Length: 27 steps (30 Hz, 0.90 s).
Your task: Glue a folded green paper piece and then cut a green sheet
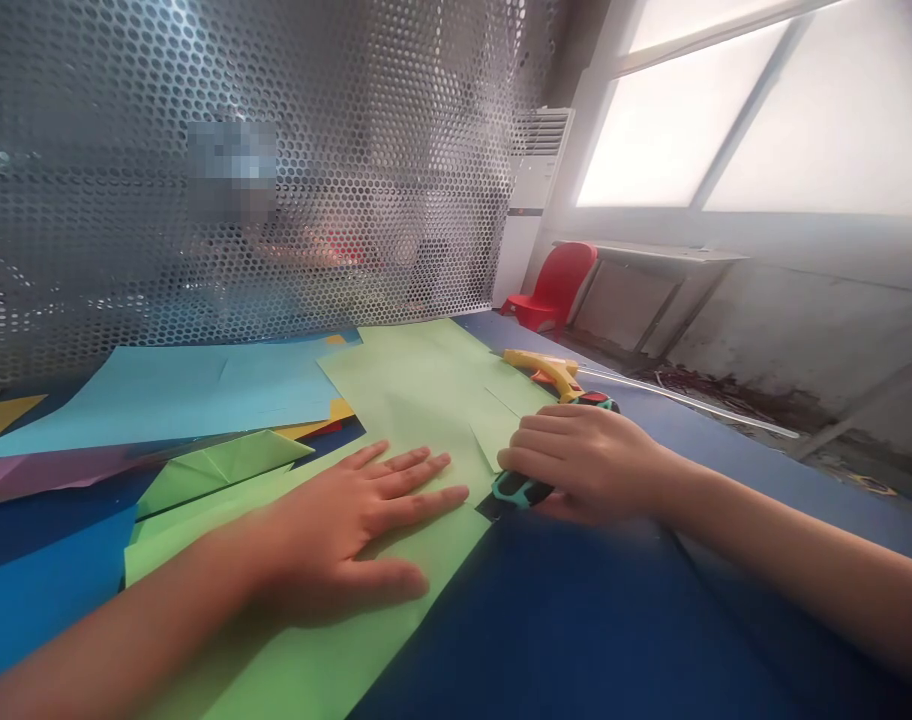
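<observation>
My left hand lies flat with fingers spread on a light green paper sheet, pressing it to the blue table. A cut flap of the same green paper stands out beside the fingertips. My right hand is closed around a black-and-teal tool with a red part at its far end. That tool sits at the right edge of the green paper. My fingers cover most of it, so its kind cannot be made out. Just beyond lies a yellow glue gun with a long white glue stick.
Blue paper sheets, a folded green paper piece and pink paper lie on the left. A perforated metal screen stands behind the table. Further back is a red chair.
</observation>
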Each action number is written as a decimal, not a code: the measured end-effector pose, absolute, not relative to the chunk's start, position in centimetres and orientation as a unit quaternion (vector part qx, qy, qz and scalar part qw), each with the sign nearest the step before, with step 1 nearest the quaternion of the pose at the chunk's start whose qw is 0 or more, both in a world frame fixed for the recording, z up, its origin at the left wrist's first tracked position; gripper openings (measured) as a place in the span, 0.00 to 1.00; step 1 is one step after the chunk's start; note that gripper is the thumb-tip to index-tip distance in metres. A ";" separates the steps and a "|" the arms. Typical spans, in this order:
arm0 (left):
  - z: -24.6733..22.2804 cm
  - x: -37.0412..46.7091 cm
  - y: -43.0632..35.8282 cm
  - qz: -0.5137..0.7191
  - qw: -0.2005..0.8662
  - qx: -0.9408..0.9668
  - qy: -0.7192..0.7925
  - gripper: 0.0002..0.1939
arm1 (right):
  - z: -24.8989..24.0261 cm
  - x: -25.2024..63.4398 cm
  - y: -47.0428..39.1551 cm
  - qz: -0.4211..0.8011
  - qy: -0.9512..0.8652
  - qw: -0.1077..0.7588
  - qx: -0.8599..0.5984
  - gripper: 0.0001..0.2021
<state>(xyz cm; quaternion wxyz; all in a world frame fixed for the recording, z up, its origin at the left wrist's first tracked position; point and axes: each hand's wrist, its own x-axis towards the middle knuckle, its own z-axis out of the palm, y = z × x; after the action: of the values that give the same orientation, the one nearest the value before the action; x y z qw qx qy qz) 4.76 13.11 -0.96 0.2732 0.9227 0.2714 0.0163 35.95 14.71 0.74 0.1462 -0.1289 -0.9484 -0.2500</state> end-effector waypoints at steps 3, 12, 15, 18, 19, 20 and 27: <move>-1.0 4.8 13.2 0.015 0.274 0.922 0.272 0.42 | 0.9 36.1 14.7 -0.257 -0.949 0.140 -0.120 0.24; -1.1 4.6 13.3 0.020 0.273 0.924 0.267 0.43 | 1.0 36.5 14.9 -0.271 -0.945 0.140 -0.114 0.25; -1.0 4.5 13.2 0.021 0.277 0.923 0.265 0.43 | 1.0 36.6 15.0 -0.274 -0.945 0.136 -0.113 0.26; -1.1 4.5 13.2 0.019 0.280 0.922 0.265 0.43 | 0.9 36.7 15.0 -0.278 -0.944 0.135 -0.114 0.26; -1.1 4.5 13.2 0.018 0.281 0.922 0.267 0.43 | 0.9 36.7 15.0 -0.279 -0.944 0.135 -0.114 0.26; -1.2 4.5 13.3 0.016 0.281 0.921 0.268 0.43 | 0.8 36.7 15.0 -0.281 -0.943 0.136 -0.113 0.25; -1.1 4.6 13.2 0.013 0.283 0.919 0.274 0.44 | 0.8 36.7 15.2 -0.284 -0.942 0.136 -0.112 0.26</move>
<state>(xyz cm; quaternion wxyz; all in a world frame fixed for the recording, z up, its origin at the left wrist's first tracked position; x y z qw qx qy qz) 4.59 13.19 -1.06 0.2828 0.9193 0.2736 0.0132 36.70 15.20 0.79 0.1364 -0.1121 -0.9424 -0.2840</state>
